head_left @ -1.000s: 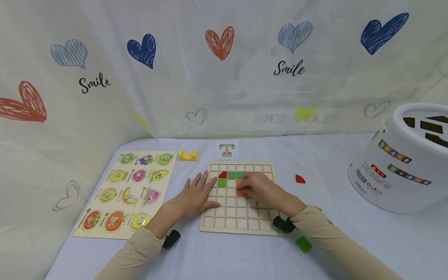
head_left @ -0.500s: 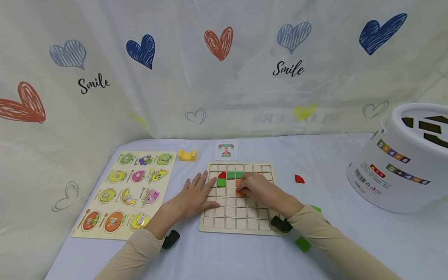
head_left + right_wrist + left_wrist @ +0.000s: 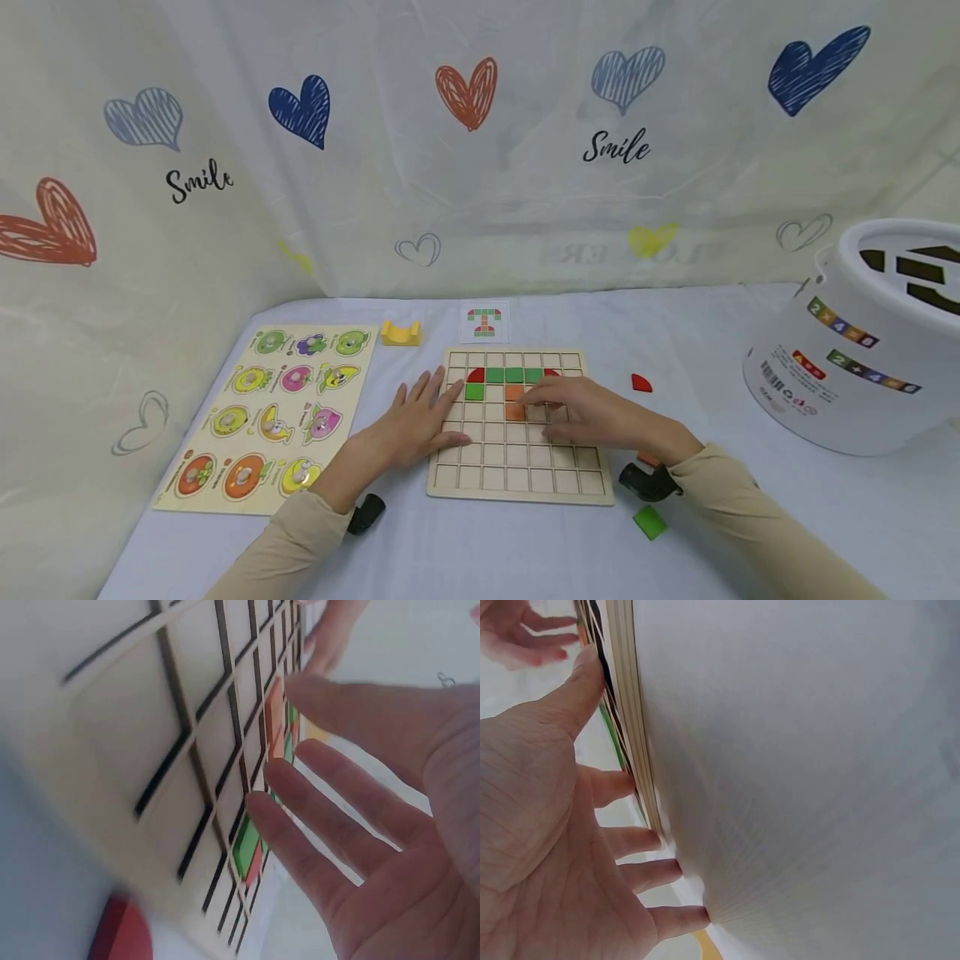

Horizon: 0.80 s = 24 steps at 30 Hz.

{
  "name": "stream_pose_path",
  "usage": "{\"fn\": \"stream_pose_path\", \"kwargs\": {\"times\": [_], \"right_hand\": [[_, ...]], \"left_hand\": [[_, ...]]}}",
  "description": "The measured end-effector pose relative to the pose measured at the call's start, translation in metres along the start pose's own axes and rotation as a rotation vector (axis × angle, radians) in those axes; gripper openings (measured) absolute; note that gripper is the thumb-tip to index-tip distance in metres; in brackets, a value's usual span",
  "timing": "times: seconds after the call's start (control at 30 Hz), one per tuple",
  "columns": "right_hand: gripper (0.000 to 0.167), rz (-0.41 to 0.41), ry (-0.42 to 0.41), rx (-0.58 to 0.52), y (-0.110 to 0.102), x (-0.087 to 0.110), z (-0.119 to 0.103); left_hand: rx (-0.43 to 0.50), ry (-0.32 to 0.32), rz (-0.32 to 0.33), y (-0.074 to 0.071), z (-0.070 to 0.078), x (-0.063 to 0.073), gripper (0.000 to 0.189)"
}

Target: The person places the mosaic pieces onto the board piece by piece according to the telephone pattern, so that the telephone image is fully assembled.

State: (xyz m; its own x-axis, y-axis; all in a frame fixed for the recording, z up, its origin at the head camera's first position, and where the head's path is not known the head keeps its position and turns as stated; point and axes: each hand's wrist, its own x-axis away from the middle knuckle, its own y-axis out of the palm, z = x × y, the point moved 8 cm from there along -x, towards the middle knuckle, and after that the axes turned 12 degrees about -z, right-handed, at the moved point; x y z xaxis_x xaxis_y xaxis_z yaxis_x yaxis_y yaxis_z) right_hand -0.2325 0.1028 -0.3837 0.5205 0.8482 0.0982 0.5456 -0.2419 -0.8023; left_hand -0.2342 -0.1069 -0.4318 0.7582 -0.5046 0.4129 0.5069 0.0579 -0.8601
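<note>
Wooden grid board (image 3: 517, 467): flat on the pale blue tablecloth (image 3: 480, 542), centre of the table. Its top row holds a red quarter-round tile (image 3: 476, 376), green tiles (image 3: 504, 375) and a second red tile partly hidden by the right hand. Second row: one green square (image 3: 474, 392) at left and an orange tile (image 3: 514, 392). A second orange tile (image 3: 514, 410) sits directly below that one.

Left hand (image 3: 415, 425): flat, fingers spread and straight, resting on the board's left edge; the wrist view shows the fingertips (image 3: 649, 840) against the board's rim.

Right hand (image 3: 592, 414): over the board's right half, fingers extended and loosely spread, holding nothing; index fingertip just beside the lower orange tile. Whether it touches the tile cannot be told.

Pattern card (image 3: 485, 322): small, white, behind the board, showing a red, green and orange figure.

Loose pieces: red quarter-round piece (image 3: 642, 383) right of the board; green square piece (image 3: 649, 522) near the right wrist; yellow arch block (image 3: 401, 333) behind the board's left corner.

Fruit puzzle board (image 3: 270, 408): left of the grid board, twelve coloured fruit shapes with pegs.

White bucket (image 3: 855, 367): far right, lid with shaped holes; side stickers show coloured digits, not clearly legible.

Backdrop cloth (image 3: 480, 167): white, with drawn hearts and the word "Smile" printed twice.
</note>
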Motion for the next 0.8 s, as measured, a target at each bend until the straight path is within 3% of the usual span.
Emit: {"fn": "stream_pose_path", "kwargs": {"times": [0.23,0.47,0.63,0.8], "right_hand": [[0.028,-0.033,0.033,-0.093,-0.013,0.046,0.015],[0.026,-0.11,0.135,-0.107,-0.018,0.087,0.031],[0.027,-0.128,0.189,-0.11,-0.015,0.103,0.043],[0.028,-0.132,0.22,-0.128,-0.01,0.107,0.05]], "left_hand": [[0.001,0.005,0.005,0.0,0.0,0.001,0.085],[0.004,0.008,0.012,-0.001,0.0,0.002,0.085],[0.004,0.009,0.01,-0.002,0.001,0.002,0.085],[0.007,0.011,0.011,-0.001,0.001,0.002,0.085]]}}
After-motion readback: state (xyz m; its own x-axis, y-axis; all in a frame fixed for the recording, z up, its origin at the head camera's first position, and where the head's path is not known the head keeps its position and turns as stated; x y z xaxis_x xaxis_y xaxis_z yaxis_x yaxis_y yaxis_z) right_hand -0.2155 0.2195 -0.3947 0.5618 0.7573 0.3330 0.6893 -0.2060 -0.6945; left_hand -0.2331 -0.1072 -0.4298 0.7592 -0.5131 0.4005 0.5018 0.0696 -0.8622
